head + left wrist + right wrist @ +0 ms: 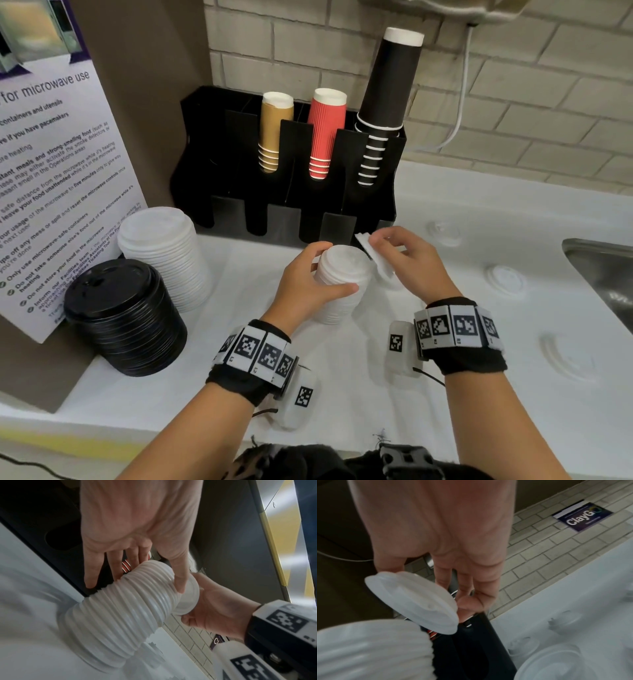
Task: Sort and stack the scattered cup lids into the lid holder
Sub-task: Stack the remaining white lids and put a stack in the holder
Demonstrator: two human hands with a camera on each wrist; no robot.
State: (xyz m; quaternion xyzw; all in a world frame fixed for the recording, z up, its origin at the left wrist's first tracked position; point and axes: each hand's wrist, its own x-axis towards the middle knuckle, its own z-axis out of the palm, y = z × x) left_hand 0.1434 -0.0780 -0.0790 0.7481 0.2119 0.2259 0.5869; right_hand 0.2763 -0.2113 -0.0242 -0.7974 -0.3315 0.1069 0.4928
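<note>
Nearest on the white tabletop (342, 404), to the left, stands a stack of black lids (125, 317); just behind it stands a taller stack of white lids (164, 253), the two close together beside a leaning microwave notice (51, 171).

In the middle, the left hand (305, 284) wraps a third, narrower lid stack (342, 281) that stands on the tabletop — thumb on the near side, fingers curled round the far side, close under its top. The left wrist view shows the thumb (178, 577) pressed on the upper ribs and the fingers spread behind.

Just right of that stack, the right hand (411, 263) pinches a single white lid (371, 255) by its edge, tilted steeply, its lower rim right beside the top of the stack; whether it touches I cannot tell. In the right wrist view the lid (412, 601) hangs from the fingertips above the blurred stack.

Further right, loose lids (507, 279) lie scattered and well apart on the tabletop, pale against it and hard to count. The corner of a metal sink (603, 274) shows at the right edge.

At the far side, against the brick wall, stands the black holder (239, 154) — brown cups (274, 130), red cups (325, 133) and black cups (387, 102) stand upside down in its upper slots. Its low front slots, just behind the hands, look dark.
</note>
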